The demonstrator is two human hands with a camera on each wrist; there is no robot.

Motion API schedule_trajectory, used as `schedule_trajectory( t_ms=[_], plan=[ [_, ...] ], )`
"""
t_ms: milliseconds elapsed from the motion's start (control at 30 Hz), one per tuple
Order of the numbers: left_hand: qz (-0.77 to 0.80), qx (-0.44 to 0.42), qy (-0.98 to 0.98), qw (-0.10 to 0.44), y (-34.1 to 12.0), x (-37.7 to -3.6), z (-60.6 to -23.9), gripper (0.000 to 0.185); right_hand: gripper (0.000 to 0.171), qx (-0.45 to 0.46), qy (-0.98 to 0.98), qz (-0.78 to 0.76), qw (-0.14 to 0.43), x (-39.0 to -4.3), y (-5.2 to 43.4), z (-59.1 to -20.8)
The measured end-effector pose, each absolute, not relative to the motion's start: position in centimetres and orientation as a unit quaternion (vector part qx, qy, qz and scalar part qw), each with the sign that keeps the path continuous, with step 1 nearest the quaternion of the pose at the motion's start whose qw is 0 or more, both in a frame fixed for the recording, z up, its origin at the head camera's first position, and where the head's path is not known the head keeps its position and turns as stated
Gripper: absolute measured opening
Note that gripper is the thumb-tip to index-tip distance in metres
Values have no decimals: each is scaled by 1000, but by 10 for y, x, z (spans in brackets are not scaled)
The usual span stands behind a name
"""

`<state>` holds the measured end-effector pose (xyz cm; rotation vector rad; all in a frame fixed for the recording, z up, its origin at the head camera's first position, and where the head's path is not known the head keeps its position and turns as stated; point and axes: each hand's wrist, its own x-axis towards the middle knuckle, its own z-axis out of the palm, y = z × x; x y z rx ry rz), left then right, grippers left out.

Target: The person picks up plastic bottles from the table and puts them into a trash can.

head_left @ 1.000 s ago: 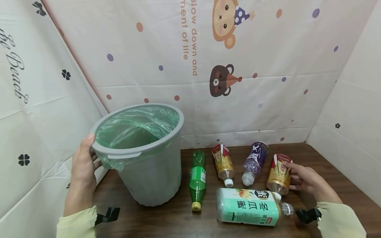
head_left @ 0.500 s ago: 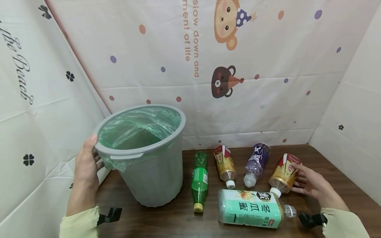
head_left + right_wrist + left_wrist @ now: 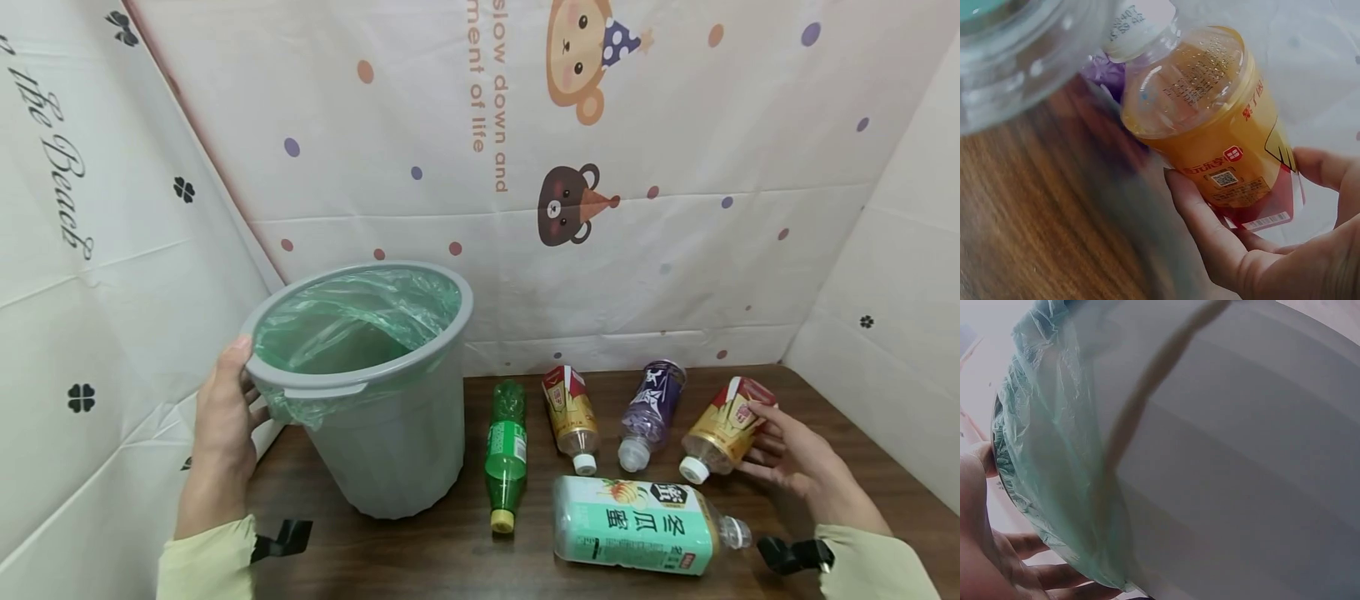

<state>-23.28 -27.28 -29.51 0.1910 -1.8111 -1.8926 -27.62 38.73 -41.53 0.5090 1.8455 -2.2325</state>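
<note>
1. The left hand (image 3: 223, 417) grips the rim of a grey bin (image 3: 390, 433) at about 9 o'clock on its mouth: the thumb lies over the top edge and the fingers curl under the lip.
2. The bin stands upright at the left end of a dark wooden table (image 3: 420, 558), lined with a green bag (image 3: 352, 321) whose edge is folded out over the rim. The left wrist view shows the bin's grey wall (image 3: 1241, 462) and the bag's folded edge (image 3: 1054, 475) close up, with the fingers (image 3: 1029, 575) underneath.
3. The right hand (image 3: 795, 462) holds a gold-labelled bottle (image 3: 723, 429) at about 3 o'clock on the table. The fingers wrap round its base end, the thumb on the far side. In the right wrist view the fingers (image 3: 1204, 225) curl along the label of this bottle (image 3: 1210, 125), with the white cap pointing away from the palm.
4. That bottle is tilted, cap toward 7 o'clock; whether it touches the table cannot be told.
5. Lying on the table beside it:
   - a purple bottle (image 3: 651, 412) just to its left
   - a second gold bottle (image 3: 570, 412)
   - a green bottle (image 3: 504, 454) nearest the bin
   - a large mint-labelled bottle (image 3: 637, 527) on its side at 5 o'clock, near the front edge.
6. A printed curtain (image 3: 600, 167) with cartoon animals hangs behind the table.
</note>
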Motion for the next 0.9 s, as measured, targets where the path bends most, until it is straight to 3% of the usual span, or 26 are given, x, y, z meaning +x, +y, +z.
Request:
schedule_trajectory(
  t_ms=[167,367,467,800,900],
  plan=[
    [-696,77,-668,253,-273,-232,-295,43,96,165,622,-760,87,-275,385,-406],
    [-698,79,-665,253,-272,-232,-295,43,45,148,583,-796,71,-272,384,-395],
    [-698,79,-665,253,-272,-231,-294,43,34,137,555,-818,69,-271,383,-390],
    [-696,78,-666,256,-272,-230,-294,44,36,115,542,-830,57,-271,373,-374],
    [-694,75,-668,257,-272,-230,-294,45,57,114,539,-833,56,-270,369,-370]
  ],
)
